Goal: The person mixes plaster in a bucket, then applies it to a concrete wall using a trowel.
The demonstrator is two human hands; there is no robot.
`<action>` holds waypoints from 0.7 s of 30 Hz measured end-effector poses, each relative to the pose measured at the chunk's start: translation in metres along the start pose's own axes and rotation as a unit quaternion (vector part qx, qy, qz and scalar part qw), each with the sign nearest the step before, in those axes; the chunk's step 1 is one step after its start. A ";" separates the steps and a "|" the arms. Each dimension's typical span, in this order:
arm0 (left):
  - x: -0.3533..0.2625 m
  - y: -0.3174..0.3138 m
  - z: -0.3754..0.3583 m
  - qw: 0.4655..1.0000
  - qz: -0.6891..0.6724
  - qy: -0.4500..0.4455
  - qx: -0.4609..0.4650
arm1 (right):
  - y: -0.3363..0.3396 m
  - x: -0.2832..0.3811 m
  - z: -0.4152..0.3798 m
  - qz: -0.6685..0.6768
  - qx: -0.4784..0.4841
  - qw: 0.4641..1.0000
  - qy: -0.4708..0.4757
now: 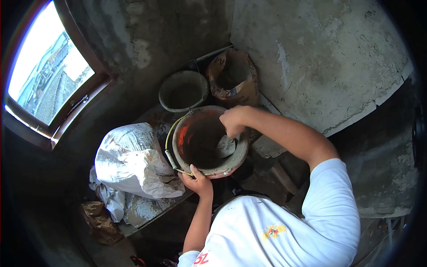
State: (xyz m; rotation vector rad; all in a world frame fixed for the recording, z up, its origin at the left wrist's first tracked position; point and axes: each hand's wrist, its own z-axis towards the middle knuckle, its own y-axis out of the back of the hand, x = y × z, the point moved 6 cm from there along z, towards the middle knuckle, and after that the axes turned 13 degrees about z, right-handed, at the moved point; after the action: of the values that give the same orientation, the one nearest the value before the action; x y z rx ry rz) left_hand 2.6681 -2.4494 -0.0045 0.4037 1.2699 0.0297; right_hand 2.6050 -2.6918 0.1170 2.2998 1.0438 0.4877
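Observation:
A mortar-caked bucket (241, 153) with an orange-red patch on its inner wall tilts in front of me. My left hand (198, 183) is closed on its near rim, beside the wire handle (168, 142) and its pale grip. Inside the bucket's right side, my right hand (233, 121) is closed in a fist around a trowel. The trowel's grey blade (226, 147) points down against the inner wall; its handle is hidden by my fingers. The bottom of the bucket lies in dark shadow.
A second bucket (183, 91) and an open paper sack (235, 78) stand behind. On the left, a white sack (129, 155) rests on a stained board (142, 209). Crumpled brown paper (100, 220) lies below it. A window (53, 66) is at far left.

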 end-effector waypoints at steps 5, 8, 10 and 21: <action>0.000 0.000 -0.001 1.000 -0.003 0.005 0.000 | 0.029 0.046 -0.020 -0.147 -0.145 0.972 0.108; 0.003 -0.002 -0.002 1.000 0.002 -0.002 0.001 | 0.022 0.065 -0.010 -0.276 -0.190 0.931 0.142; 0.008 -0.004 -0.002 0.999 -0.027 0.017 -0.003 | 0.005 0.066 -0.001 -0.314 -0.174 0.921 0.153; -0.003 -0.006 0.037 0.991 -0.135 -0.016 0.010 | -0.013 0.060 -0.036 -0.197 -0.085 0.958 0.191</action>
State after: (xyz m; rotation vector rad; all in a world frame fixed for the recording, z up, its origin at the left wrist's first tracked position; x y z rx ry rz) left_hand 2.7008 -2.4663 0.0047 0.2453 1.2849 -0.2173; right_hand 2.6164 -2.6267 0.1422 1.8186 1.5385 0.8377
